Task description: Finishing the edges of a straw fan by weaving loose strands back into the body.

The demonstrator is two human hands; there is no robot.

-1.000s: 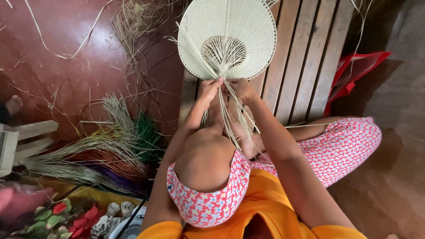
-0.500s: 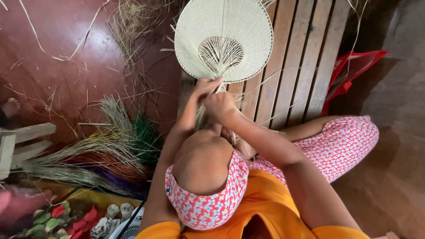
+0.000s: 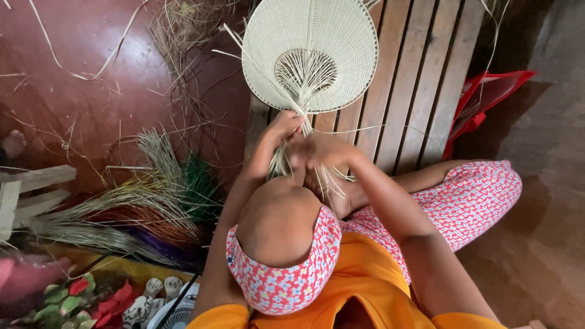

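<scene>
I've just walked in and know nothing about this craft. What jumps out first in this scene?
The big round woven fan at the top, pale straw with a spoked opening near its base, lying on a slatted wooden bench. Just below it, the left hand and right hand pinch the loose strands trailing from the fan's base. At the left, bundles of dyed grass in green, purple and natural tones lie on the red floor.

woven fan | pale, round, flat on bench; loose strands gathered below
</scene>
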